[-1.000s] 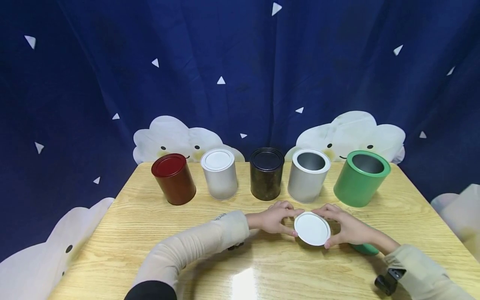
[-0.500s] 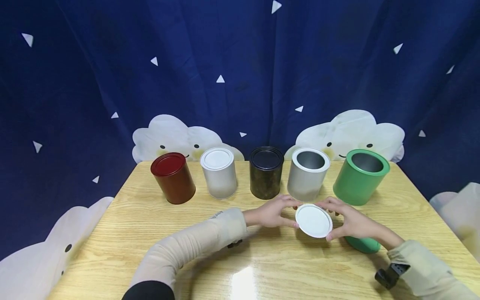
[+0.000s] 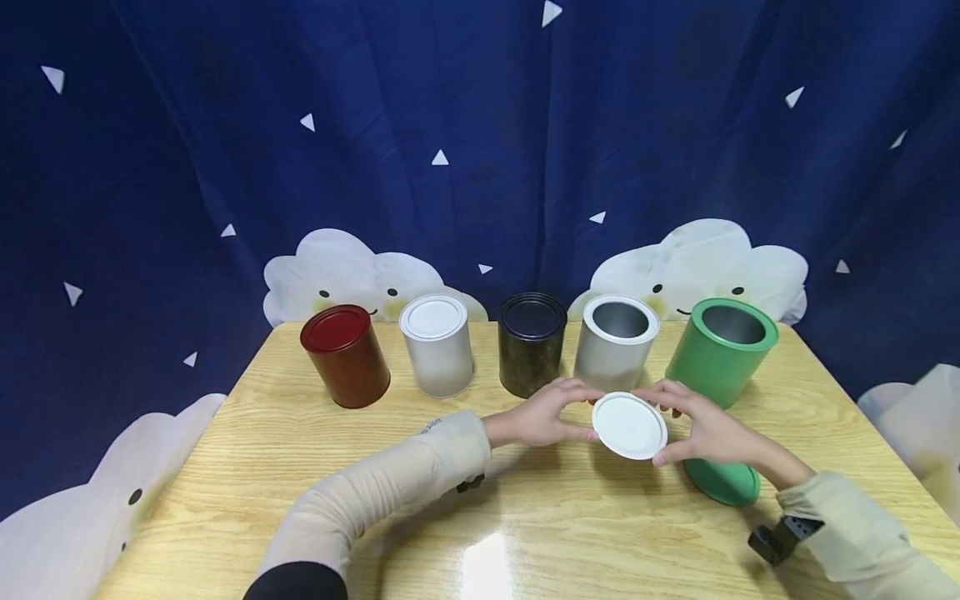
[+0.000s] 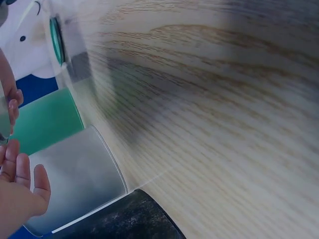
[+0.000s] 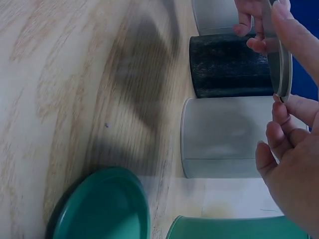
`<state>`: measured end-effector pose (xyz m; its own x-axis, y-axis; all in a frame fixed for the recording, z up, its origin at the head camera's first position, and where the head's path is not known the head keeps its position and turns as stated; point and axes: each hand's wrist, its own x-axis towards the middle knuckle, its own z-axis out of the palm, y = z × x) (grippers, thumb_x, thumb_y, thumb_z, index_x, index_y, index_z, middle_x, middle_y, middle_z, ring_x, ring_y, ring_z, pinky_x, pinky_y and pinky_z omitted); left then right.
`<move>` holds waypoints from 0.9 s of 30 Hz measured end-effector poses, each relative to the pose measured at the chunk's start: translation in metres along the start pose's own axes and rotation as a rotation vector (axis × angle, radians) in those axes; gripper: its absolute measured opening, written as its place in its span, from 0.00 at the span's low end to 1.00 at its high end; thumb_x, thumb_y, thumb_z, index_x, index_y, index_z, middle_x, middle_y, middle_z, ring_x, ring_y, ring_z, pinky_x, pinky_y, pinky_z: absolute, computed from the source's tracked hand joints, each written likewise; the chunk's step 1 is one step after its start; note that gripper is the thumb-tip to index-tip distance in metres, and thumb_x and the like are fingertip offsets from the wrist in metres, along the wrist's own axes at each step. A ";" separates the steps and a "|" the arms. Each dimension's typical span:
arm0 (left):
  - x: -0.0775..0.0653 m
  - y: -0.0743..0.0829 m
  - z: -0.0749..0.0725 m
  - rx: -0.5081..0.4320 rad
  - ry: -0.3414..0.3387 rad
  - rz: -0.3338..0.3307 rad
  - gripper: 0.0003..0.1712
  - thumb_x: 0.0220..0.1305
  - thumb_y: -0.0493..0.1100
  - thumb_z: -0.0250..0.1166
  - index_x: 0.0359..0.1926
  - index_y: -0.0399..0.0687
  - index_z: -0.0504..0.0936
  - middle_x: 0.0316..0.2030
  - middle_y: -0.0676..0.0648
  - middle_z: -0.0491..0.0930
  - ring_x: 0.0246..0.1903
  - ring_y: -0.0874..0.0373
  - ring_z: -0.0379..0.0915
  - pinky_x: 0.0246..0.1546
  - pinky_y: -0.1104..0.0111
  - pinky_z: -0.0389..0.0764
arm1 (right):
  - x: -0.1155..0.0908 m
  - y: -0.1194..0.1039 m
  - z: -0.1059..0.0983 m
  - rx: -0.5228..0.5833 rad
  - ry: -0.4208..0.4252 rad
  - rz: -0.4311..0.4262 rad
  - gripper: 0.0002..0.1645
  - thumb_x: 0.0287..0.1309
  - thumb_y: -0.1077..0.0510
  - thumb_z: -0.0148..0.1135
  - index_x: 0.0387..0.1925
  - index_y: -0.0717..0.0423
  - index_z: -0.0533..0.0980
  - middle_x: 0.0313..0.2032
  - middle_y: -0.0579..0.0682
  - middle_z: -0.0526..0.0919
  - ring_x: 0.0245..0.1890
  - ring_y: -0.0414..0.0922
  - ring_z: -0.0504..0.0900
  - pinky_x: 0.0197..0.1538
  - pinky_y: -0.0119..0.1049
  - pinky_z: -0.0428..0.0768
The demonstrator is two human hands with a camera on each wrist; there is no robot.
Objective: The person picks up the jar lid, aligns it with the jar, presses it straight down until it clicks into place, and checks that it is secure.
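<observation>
A round white lid (image 3: pixel 629 426) is held level with the lower part of an open silver can with a white rim (image 3: pixel 611 360) in the head view, overlapping the can's base. My left hand (image 3: pixel 546 417) pinches the lid's left edge between thumb and fingers. On its opposite edge, my right hand (image 3: pixel 703 428) grips with thumb and fingertips. From the right wrist, the lid (image 5: pixel 281 64) appears edge-on, raised off the table, its shadow on the wood. A green lid (image 3: pixel 722 483) lies on the table beneath my right forearm.
An open green can (image 3: pixel 716 358) stands at the far right. To the left stand a lidded black can (image 3: pixel 531 358), a lidded white can (image 3: pixel 441 358) and a lidded dark red can (image 3: pixel 351 367). Behind the wooden table (image 3: pixel 300 450) hangs a blue curtain (image 3: pixel 480 167).
Both hands have lifted the white lid and carried it away from me, towards the open silver can. More of the green lid shows now below the right hand.
</observation>
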<state>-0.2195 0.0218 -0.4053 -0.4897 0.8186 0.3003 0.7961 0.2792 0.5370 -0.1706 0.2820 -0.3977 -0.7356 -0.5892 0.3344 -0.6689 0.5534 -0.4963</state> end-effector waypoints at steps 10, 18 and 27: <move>0.006 0.008 -0.006 0.016 0.053 -0.035 0.37 0.47 0.48 0.72 0.57 0.37 0.71 0.48 0.46 0.73 0.50 0.56 0.64 0.50 0.73 0.63 | 0.009 -0.003 -0.010 -0.014 0.036 -0.024 0.49 0.23 0.54 0.80 0.53 0.64 0.71 0.43 0.49 0.74 0.39 0.37 0.68 0.33 0.34 0.68; 0.015 0.010 -0.020 0.049 0.072 -0.048 0.39 0.46 0.49 0.72 0.58 0.37 0.70 0.51 0.45 0.72 0.52 0.55 0.62 0.52 0.72 0.62 | 0.022 -0.006 -0.024 -0.050 0.053 -0.032 0.48 0.25 0.51 0.79 0.53 0.64 0.71 0.41 0.46 0.72 0.36 0.37 0.66 0.34 0.31 0.67; 0.024 0.011 -0.036 0.091 0.098 -0.018 0.39 0.44 0.48 0.74 0.56 0.37 0.72 0.51 0.45 0.73 0.51 0.54 0.62 0.50 0.72 0.62 | 0.034 -0.008 -0.036 -0.055 0.041 -0.011 0.48 0.26 0.52 0.79 0.55 0.61 0.71 0.38 0.43 0.70 0.33 0.35 0.63 0.32 0.31 0.66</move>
<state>-0.2351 0.0261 -0.3637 -0.5331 0.7614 0.3689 0.8135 0.3416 0.4707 -0.1938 0.2786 -0.3533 -0.7310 -0.5716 0.3727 -0.6812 0.5791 -0.4479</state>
